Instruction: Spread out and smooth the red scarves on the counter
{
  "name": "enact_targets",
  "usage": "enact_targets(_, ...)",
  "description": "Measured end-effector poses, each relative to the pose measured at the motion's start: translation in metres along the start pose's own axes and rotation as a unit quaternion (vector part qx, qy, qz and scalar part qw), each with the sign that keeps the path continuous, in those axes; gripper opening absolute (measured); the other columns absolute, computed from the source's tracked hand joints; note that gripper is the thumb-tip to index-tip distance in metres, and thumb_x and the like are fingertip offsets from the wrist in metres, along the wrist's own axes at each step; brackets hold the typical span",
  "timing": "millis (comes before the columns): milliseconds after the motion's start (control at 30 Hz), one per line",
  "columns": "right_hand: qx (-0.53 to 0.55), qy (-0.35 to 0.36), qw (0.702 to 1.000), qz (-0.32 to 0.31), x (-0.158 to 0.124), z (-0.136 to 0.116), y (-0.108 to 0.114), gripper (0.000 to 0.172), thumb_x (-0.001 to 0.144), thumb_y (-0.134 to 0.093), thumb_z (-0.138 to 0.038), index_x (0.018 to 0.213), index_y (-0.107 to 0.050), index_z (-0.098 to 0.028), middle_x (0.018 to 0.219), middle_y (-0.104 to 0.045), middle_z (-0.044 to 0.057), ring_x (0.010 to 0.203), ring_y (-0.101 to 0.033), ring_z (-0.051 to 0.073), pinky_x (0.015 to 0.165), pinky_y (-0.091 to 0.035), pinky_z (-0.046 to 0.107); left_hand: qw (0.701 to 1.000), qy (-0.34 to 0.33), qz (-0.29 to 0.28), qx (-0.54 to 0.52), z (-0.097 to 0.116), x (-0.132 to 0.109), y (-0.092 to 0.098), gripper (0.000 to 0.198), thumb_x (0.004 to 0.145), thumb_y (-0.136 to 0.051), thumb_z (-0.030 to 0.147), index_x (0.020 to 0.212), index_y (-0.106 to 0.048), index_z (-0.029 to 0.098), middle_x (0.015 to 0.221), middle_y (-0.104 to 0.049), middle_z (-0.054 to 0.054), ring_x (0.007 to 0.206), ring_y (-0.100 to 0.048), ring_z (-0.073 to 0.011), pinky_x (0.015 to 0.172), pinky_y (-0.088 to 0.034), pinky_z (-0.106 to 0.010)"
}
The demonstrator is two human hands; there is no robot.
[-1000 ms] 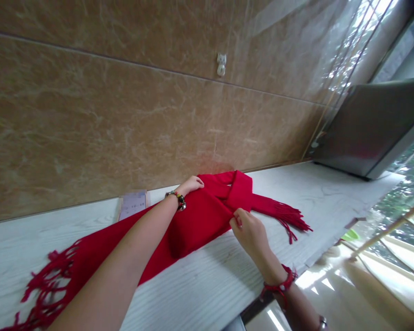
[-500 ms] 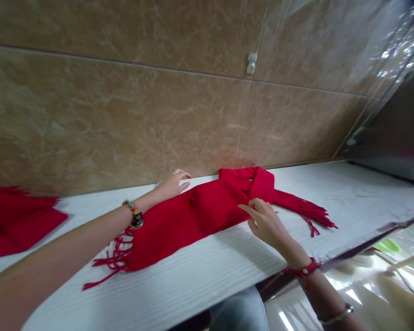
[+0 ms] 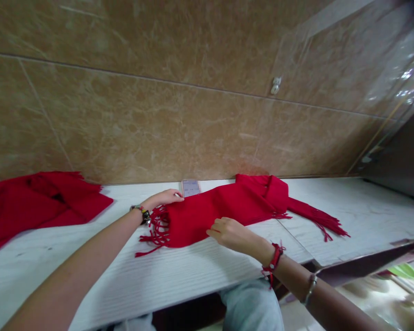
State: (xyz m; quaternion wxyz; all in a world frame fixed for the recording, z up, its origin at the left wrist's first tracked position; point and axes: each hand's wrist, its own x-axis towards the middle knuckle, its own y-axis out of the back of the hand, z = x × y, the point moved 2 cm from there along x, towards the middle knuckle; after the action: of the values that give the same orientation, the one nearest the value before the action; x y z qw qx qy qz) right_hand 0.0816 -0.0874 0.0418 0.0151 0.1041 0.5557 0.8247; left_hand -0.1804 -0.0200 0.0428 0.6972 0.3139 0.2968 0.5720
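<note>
A red fringed scarf (image 3: 196,218) lies stretched along the white tabletop, its right part folded over and crossed, with one fringed tail pointing right. At the scarf's far edge near the left fringe, my left hand (image 3: 163,198) has thumb and fingers closed on the cloth. My right hand (image 3: 231,234) is curled at the near edge, fingertips closed on the fabric; a bit of red shows between them. Part of what the fingers pinch is hidden.
Another red fringed cloth (image 3: 55,200) lies at the left of the table (image 3: 152,285). A phone (image 3: 191,187) rests against the marbled wall (image 3: 152,128) behind the scarf. A dark, boxy object (image 3: 400,161) stands at the far right end. My knee (image 3: 253,305) is under the table edge.
My left hand has moved back toward the fringe and closed on the scarf's far edge. My right hand has shifted left along the near edge and curled. The view has turned left, uncovering the phone.
</note>
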Motion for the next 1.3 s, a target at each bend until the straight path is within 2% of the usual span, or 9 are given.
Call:
enact_targets(200,0.003,0.039,0.999,0.025,0.016,-0.008,0.003,0.016,0.087,-0.042,-0.013,0.098,-0.053,-0.015,0.081,-0.059,0.003,0.076,-0.053,0.016,0.064,-0.037,0.027,0.999,0.014,-0.047,-0.008,-0.01,0.007,0.004,0.027,0.057,-0.061,0.039,0.063,-0.063,0.013,0.056,-0.058,0.001,0.051,-0.046,-0.0122,0.048,-0.031,-0.021)
enact_targets(467,0.04,0.073,0.996,0.044,0.058,-0.029,0.004,0.013,0.086,-0.043,-0.017,0.093,-0.054,-0.014,0.079,-0.06,0.005,0.074,-0.052,0.016,0.061,-0.035,0.026,0.996,0.029,-0.08,-0.014,-0.026,-0.002,0.017,0.028,0.055,-0.063,0.037,0.071,-0.065,0.013,0.062,-0.061,0.0,0.058,-0.05,-0.0138,0.054,-0.035,-0.022)
enact_targets(600,0.04,0.076,0.996,0.04,0.072,-0.037,0.006,0.021,0.088,-0.038,-0.015,0.104,-0.051,-0.016,0.071,-0.058,0.002,0.063,-0.05,0.013,0.054,-0.031,0.024,0.996,0.031,-0.076,-0.018,-0.033,-0.006,0.019,0.028,0.056,-0.061,0.035,0.073,-0.065,0.013,0.064,-0.062,-0.001,0.06,-0.051,-0.0141,0.056,-0.037,-0.022)
enact_targets(700,0.028,0.087,0.995,0.041,0.075,-0.039,0.006,0.027,0.09,-0.035,-0.017,0.113,-0.047,-0.024,0.069,-0.055,0.0,0.059,-0.048,0.012,0.051,-0.029,0.023,0.997,0.031,-0.069,-0.025,-0.035,-0.009,0.019,0.028,0.057,-0.06,0.034,0.075,-0.065,0.013,0.065,-0.063,-0.001,0.06,-0.051,-0.0139,0.056,-0.037,-0.022)
enact_targets(833,0.021,0.073,0.996,0.051,0.073,-0.037,0.002,0.021,0.09,-0.036,-0.019,0.104,-0.051,-0.025,0.078,-0.054,0.0,0.065,-0.049,0.012,0.055,-0.031,0.023,0.997,0.029,-0.06,-0.04,-0.036,-0.012,0.018,0.03,0.058,-0.058,0.033,0.08,-0.064,0.014,0.068,-0.063,-0.002,0.06,-0.052,-0.0138,0.054,-0.037,-0.022)
enact_targets(933,0.028,0.031,0.997,0.065,0.072,-0.035,-0.002,0.014,0.088,-0.04,-0.017,0.093,-0.053,-0.022,0.082,-0.054,0.001,0.068,-0.05,0.012,0.059,-0.033,0.023,0.997,0.031,-0.054,-0.05,-0.036,-0.014,0.019,0.032,0.058,-0.058,0.035,0.081,-0.064,0.014,0.067,-0.063,-0.002,0.058,-0.051,-0.014,0.052,-0.037,-0.022)
enact_targets(1067,0.05,-0.038,0.995,0.081,0.075,-0.035,-0.003,0.01,0.084,-0.046,-0.015,0.092,-0.051,-0.018,0.081,-0.055,0.001,0.072,-0.05,0.014,0.064,-0.035,0.026,0.996,0.03,-0.052,-0.061,-0.035,-0.016,0.019,0.03,0.058,-0.059,0.036,0.078,-0.064,0.015,0.063,-0.062,-0.001,0.055,-0.049,-0.0129,0.051,-0.035,-0.021)
enact_targets(1300,0.015,0.008,0.994,0.104,0.084,-0.045,-0.002,0.016,0.088,-0.04,-0.016,0.1,-0.051,-0.017,0.082,-0.055,0.004,0.077,-0.049,0.017,0.066,-0.036,0.03,0.995,0.028,-0.066,-0.068,-0.036,-0.02,0.019,0.029,0.056,-0.063,0.038,0.073,-0.065,0.015,0.059,-0.06,0.001,0.054,-0.048,-0.0123,0.05,-0.034,-0.02)
